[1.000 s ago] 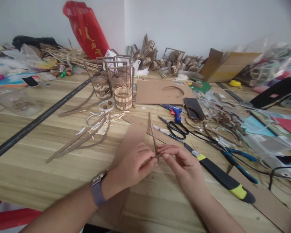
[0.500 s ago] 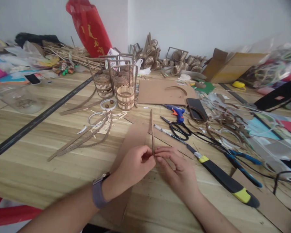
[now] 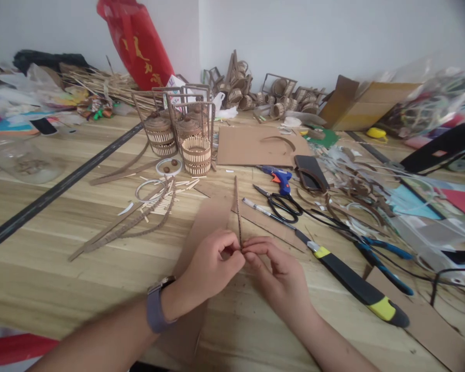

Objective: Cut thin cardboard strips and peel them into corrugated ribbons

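Drawing closer together over the last second, the left hand (image 3: 217, 258) and right hand (image 3: 282, 274) are meeting at a brown strip (image 3: 238, 212); their fingers (image 3: 261, 245) are pinching its near end, while its far end is pointing away, left of the pen (image 3: 261, 210).

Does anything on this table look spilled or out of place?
A little. Pale sticks lie scattered at odd angles around brown strips, as if spilled. The front basket is open, while its neighbours have lids. By the wall, small baskets lie tumbled in a heap.
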Demonstrator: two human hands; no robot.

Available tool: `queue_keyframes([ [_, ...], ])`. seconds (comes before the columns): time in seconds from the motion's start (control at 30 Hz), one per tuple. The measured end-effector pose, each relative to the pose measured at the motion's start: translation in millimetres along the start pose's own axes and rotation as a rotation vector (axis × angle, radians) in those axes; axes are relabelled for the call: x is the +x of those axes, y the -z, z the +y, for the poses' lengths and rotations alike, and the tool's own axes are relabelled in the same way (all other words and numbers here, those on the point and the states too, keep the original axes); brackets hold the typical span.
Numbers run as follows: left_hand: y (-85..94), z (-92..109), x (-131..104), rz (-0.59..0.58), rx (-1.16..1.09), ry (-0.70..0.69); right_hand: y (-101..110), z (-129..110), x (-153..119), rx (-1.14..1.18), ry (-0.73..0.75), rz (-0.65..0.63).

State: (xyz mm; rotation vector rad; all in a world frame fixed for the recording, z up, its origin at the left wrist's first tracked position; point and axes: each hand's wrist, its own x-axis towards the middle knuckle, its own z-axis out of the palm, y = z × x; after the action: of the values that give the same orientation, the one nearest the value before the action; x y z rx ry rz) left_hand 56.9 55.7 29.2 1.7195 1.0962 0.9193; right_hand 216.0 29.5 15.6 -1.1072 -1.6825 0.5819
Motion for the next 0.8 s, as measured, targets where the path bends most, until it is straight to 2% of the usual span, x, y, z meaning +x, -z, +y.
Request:
queue_keyframes([
  [0.2,4.4,2.3,1.4,-0.02,-0.005,-0.06,2.5,1.4,1.0,0.226,-0.201,0.038],
  [0.33,5.9,1.9,1.4,-0.042,0.026,-0.082,4.6,0.6,4.7,0.332,-0.256,0.027],
  [0.53,4.0,3.0,0.6,-0.04,0.062,0.039,6.0,2.2,3.3,0.184,-0.204,0.051],
  [0.67,2.6,3.3,1.4,-0.048,0.031,0.148,3.1,2.2,0.3,0.011,-0.067,0.037],
  [0.8,1.8,2.3,2.2,-0.059,0.019,0.169,1.4,-0.6,-0.2,-0.106,0.064,0.027],
])
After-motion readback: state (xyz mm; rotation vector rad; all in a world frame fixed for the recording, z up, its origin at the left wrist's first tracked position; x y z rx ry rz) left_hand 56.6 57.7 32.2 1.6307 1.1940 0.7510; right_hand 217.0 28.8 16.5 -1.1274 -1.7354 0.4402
